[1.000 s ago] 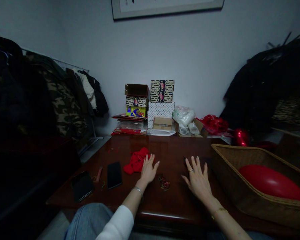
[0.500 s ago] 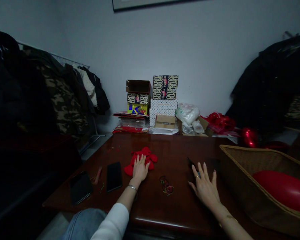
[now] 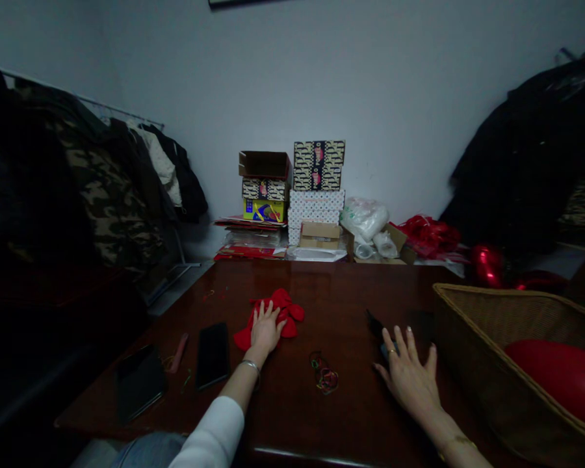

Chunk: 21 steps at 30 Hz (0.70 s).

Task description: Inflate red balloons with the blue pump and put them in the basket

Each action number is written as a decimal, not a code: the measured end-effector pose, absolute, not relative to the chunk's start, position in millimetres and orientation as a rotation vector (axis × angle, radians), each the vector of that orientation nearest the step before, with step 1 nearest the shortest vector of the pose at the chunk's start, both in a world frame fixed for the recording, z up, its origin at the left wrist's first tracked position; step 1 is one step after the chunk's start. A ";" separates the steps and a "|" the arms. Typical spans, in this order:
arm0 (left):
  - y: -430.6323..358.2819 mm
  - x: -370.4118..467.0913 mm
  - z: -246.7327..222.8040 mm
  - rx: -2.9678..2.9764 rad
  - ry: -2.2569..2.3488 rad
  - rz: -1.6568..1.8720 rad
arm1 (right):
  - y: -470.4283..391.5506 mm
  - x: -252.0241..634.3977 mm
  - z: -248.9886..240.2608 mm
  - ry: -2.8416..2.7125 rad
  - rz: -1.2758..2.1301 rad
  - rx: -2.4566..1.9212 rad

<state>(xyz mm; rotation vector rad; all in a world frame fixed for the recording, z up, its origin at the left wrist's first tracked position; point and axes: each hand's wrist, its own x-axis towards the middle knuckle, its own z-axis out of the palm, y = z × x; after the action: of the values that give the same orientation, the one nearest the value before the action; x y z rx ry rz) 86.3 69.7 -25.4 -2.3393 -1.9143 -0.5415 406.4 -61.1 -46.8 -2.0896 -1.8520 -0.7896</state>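
Observation:
My left hand [image 3: 266, 330] lies with spread fingers on a heap of red pieces [image 3: 290, 314], which look like uninflated balloons or cloth. Over a dark object [image 3: 373, 323] on the right of the table, my right hand [image 3: 412, 377] rests with its fingers apart; most of that object is hidden beneath it. A small tangle of coloured bands [image 3: 325, 378] sits between the hands. Left of my left hand are a black phone-like slab [image 3: 212, 355], a thin reddish stick [image 3: 178, 353] and a dark tablet-like item [image 3: 141, 382].
A wicker basket [image 3: 478, 364] holding a red balloon [image 3: 560, 377] stands at the right. Stacked boxes [image 3: 316, 208], plastic bags [image 3: 365, 218] and red wrapping [image 3: 428, 235] line the wall behind the brown table [image 3: 292, 416]. Coats hang on both sides.
The view has shifted slightly, so the table items sit a little further apart. Both hands remain spread in nearly the same places on the table.

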 end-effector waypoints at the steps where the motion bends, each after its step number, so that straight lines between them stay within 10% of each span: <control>1: 70.6 86.2 -25.3 -2.347 -1.913 -0.533 | -61.2 409.0 -49.2 -1.848 -0.787 -2.107; 21: 77.1 85.1 -31.2 -2.386 -1.900 -0.570 | -83.5 422.8 -47.9 -1.879 -0.683 -2.289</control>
<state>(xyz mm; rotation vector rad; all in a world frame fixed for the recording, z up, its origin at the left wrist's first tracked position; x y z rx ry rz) 85.1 77.1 -31.2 -2.3863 -1.9000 -0.5704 422.8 -83.5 -47.9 -2.2889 -1.8788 -0.6829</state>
